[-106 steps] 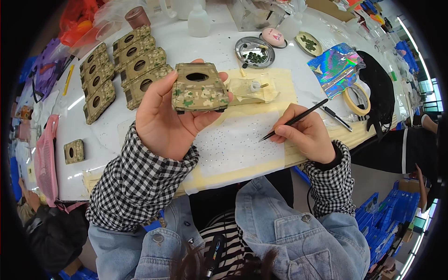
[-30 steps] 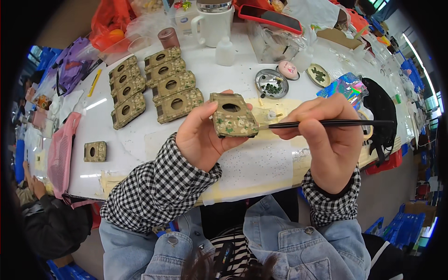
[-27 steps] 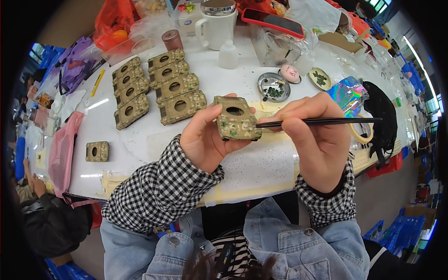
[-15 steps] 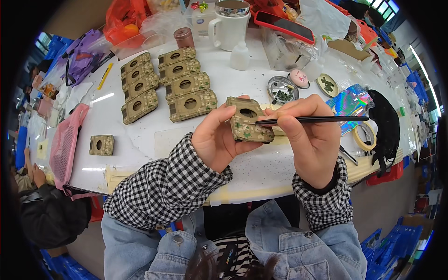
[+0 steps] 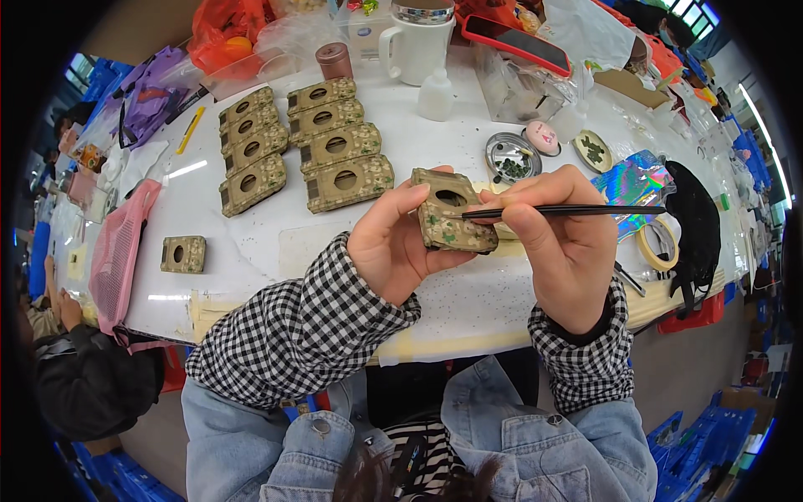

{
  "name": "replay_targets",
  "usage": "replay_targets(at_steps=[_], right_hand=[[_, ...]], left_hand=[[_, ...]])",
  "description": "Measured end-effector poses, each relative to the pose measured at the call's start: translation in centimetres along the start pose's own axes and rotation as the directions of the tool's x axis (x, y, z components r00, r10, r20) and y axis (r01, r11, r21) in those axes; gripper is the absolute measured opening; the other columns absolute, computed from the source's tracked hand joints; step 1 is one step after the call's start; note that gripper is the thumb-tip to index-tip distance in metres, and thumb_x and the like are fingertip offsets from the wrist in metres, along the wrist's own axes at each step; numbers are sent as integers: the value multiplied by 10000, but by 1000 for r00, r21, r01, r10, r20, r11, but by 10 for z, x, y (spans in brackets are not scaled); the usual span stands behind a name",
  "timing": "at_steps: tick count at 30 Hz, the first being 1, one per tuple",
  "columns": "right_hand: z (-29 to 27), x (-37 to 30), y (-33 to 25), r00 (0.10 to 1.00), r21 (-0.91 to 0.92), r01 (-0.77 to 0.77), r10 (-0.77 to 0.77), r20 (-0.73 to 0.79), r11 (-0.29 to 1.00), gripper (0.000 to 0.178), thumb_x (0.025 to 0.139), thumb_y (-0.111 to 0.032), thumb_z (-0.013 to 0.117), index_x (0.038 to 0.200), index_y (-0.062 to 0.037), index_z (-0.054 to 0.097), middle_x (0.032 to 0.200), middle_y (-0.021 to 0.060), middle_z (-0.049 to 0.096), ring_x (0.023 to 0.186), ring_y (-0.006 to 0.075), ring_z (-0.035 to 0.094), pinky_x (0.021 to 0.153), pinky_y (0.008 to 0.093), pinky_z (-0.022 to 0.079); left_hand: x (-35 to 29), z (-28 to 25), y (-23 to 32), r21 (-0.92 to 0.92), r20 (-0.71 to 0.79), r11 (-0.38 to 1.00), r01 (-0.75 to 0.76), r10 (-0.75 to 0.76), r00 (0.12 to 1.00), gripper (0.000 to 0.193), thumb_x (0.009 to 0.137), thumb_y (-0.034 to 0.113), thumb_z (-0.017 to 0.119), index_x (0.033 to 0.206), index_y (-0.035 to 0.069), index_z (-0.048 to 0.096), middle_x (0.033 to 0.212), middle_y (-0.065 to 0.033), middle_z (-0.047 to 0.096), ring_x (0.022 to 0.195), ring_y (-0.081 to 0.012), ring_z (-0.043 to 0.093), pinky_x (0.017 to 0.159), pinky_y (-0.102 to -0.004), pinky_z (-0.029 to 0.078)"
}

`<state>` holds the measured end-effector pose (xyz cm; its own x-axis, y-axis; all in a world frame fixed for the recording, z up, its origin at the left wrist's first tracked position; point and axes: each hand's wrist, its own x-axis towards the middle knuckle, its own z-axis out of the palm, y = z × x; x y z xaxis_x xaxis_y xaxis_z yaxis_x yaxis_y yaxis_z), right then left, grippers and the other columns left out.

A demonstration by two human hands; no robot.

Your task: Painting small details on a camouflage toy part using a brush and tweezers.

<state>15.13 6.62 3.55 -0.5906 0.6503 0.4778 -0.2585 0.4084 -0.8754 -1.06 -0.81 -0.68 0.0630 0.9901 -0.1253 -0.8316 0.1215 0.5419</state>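
My left hand (image 5: 387, 244) holds a camouflage-patterned model tank hull (image 5: 452, 227) up above the table, thumb on its upper edge and fingers beneath. The hull has a dark round hole in its top and small green patches. My right hand (image 5: 562, 238) pinches a slim black tool that looks like tweezers (image 5: 598, 211), held nearly level. Its tip is at the hull's top, just below the hole; whether it grips anything there is too small to tell. Two columns of similar hulls (image 5: 345, 179) lie beyond my left hand, and a single hull (image 5: 183, 254) lies apart at the left.
A round clear dish (image 5: 512, 157) with dark green bits and a shallow dish (image 5: 593, 151) of green pieces sit beyond my right hand. Nearby are a tape roll (image 5: 658, 243), a white mug (image 5: 416, 52), a small bottle (image 5: 435, 96), a red-cased phone (image 5: 516, 45) and a pink mesh bag (image 5: 125, 247).
My hands, the hull and the tool have shifted very slightly to the right in the picture, and the view has tilted a little. Both grips are the same.
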Motion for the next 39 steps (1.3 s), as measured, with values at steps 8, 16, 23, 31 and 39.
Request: replay_targets(at_steps=[8,16,23,31,39], right_hand=[[0,0,1,1000,-14,13,-13,6,1000,92,864,-24,623,909,40,573,831,71,615,773,101,597,694,220,478],[0,0,2,1000,2,10,-10,0,1000,89,866,-23,620,910,39,574,840,71,614,777,102,597,699,220,480],[0,0,1,1000,-2,2,-2,1,1000,96,869,-31,619,912,39,570,839,72,612,786,105,604,708,222,485],[0,0,1,1000,0,3,-3,-10,1000,92,872,-30,615,903,38,562,829,76,617,781,108,611,699,224,492],[1,0,1,1000,-2,7,-7,-12,1000,89,873,-29,614,896,39,562,818,77,620,771,114,615,693,226,495]], left_hand=[[-1,2,1,8,-13,1000,-4,4,1000,426,902,311,485,1259,88,421,1173,-130,563,1057,-279,595,871,-398,529],[-1,1,0,10,-22,1000,-4,4,1000,423,906,302,474,1265,84,415,1183,-134,556,1066,-281,589,875,-405,524],[-1,2,1,12,-11,1000,-4,4,1000,423,908,299,470,1265,80,414,1180,-135,556,1069,-280,587,884,-406,518],[-1,2,0,3,-11,1000,-2,2,1000,418,909,298,468,1262,80,416,1177,-132,557,1069,-278,586,892,-410,513],[0,1,0,-7,0,1000,-4,4,1000,409,910,292,466,1259,82,421,1173,-130,558,1066,-275,587,884,-408,517]])
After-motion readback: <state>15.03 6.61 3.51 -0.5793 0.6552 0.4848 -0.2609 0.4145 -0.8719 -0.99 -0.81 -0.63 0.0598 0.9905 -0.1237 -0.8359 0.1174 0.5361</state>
